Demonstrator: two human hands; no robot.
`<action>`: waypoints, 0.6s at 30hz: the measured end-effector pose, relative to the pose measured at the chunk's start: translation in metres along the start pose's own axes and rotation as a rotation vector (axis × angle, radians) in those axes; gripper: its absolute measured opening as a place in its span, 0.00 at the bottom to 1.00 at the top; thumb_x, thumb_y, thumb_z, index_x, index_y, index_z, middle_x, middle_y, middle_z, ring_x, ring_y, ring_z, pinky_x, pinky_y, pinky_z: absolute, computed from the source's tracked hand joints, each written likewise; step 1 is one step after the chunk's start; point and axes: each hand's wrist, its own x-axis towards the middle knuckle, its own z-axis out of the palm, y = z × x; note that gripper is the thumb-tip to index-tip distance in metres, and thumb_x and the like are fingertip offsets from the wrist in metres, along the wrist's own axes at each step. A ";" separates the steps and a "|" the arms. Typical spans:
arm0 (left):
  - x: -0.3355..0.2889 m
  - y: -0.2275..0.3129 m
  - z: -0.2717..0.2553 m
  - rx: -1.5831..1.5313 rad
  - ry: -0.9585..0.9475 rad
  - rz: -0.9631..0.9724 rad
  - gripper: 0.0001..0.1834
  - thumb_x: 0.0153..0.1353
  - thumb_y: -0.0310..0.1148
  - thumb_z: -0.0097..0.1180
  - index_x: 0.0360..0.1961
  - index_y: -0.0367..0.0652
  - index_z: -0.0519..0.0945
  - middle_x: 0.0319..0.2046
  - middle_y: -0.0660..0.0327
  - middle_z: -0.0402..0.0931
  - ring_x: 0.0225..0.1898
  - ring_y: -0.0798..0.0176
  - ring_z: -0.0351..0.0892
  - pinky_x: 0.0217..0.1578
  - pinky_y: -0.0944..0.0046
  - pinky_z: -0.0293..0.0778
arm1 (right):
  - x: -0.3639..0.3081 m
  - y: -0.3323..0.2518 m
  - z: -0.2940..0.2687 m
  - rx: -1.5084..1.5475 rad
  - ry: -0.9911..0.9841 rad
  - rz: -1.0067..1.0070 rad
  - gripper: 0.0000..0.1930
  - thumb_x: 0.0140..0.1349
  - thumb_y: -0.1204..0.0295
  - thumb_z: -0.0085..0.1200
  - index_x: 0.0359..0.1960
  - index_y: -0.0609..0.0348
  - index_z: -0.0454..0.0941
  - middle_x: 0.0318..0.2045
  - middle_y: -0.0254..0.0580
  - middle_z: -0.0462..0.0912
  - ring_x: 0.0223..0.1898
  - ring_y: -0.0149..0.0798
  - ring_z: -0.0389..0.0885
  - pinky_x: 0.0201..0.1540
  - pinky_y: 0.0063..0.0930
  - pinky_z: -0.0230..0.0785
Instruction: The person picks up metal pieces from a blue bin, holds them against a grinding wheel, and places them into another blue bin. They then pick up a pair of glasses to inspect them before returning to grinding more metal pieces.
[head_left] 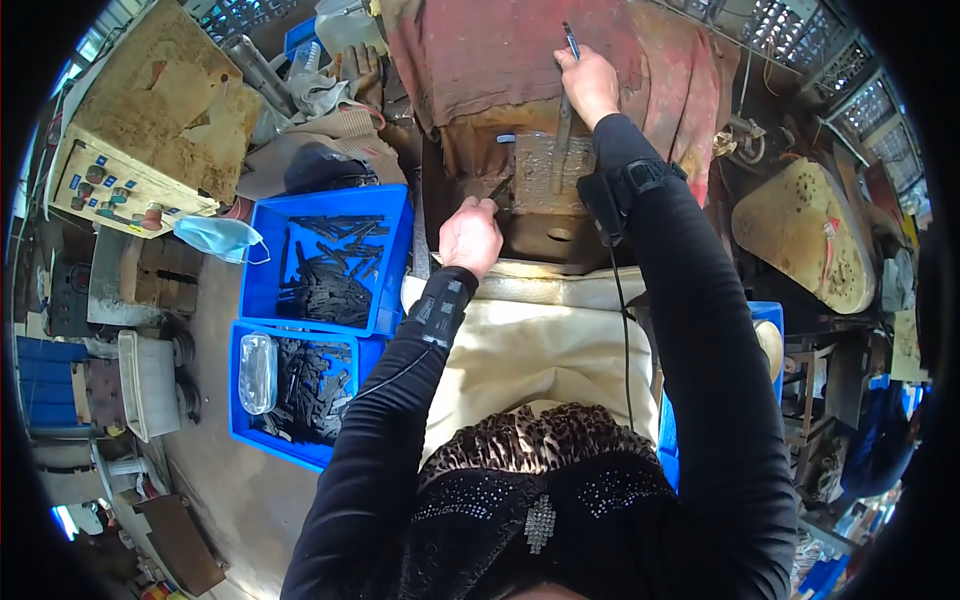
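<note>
My left hand [470, 237] is closed in a pinch at the front left of a worn metal machine bed [548, 165]. A small dark strip [499, 189] sticks out past its fingertips; its full shape is hidden. Farther off and to the right, my right hand [588, 84] is closed at the top of a metal bar [563, 135] that runs down to the bed. Above that fist shows a slim dark piece [571, 40] with a pale band; whether it joins the bar I cannot tell. A reddish cloth [480, 60] drapes the machine behind.
On my left stand two blue bins [400, 260] of black strips, the nearer one with a clear plastic box [258, 374]. Beyond is a control box [130, 190] with a blue face mask [220, 238] at its corner. Pale cloth [540, 350] covers my lap. A cable [622, 330] hangs from my right wrist.
</note>
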 end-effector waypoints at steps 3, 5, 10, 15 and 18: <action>-0.001 0.001 0.000 -0.014 0.012 0.000 0.04 0.55 0.28 0.52 0.31 0.45 0.78 0.30 0.53 0.74 0.34 0.44 0.77 0.33 0.49 0.73 | 0.000 0.001 -0.002 -0.008 -0.016 0.014 0.17 0.61 0.55 0.54 0.41 0.56 0.81 0.36 0.55 0.83 0.43 0.57 0.79 0.46 0.45 0.69; 0.003 0.004 0.001 -0.015 0.024 -0.005 0.04 0.54 0.27 0.52 0.30 0.44 0.78 0.29 0.52 0.74 0.34 0.44 0.76 0.34 0.49 0.73 | 0.005 0.004 -0.005 0.009 -0.020 0.013 0.18 0.61 0.55 0.54 0.41 0.56 0.80 0.36 0.55 0.83 0.43 0.57 0.79 0.46 0.45 0.69; 0.005 0.006 0.005 -0.016 0.021 -0.040 0.09 0.51 0.23 0.52 0.33 0.42 0.79 0.31 0.51 0.75 0.37 0.44 0.77 0.37 0.51 0.74 | -0.011 0.005 -0.033 0.086 -0.082 -0.025 0.17 0.61 0.55 0.54 0.41 0.56 0.80 0.37 0.54 0.83 0.43 0.56 0.80 0.45 0.45 0.70; 0.002 -0.020 0.001 -0.239 0.116 0.018 0.17 0.48 0.18 0.51 0.40 0.41 0.81 0.35 0.51 0.76 0.40 0.45 0.77 0.40 0.54 0.75 | -0.110 -0.002 -0.082 0.513 -0.291 -0.005 0.10 0.63 0.65 0.56 0.37 0.60 0.77 0.27 0.33 0.78 0.33 0.24 0.73 0.39 0.21 0.65; 0.014 -0.014 -0.008 -0.281 0.119 0.078 0.24 0.47 0.15 0.50 0.47 0.41 0.81 0.41 0.50 0.78 0.44 0.46 0.78 0.44 0.56 0.75 | -0.183 -0.012 -0.130 0.443 -0.358 0.009 0.10 0.64 0.66 0.54 0.40 0.59 0.77 0.27 0.39 0.79 0.30 0.28 0.75 0.36 0.24 0.67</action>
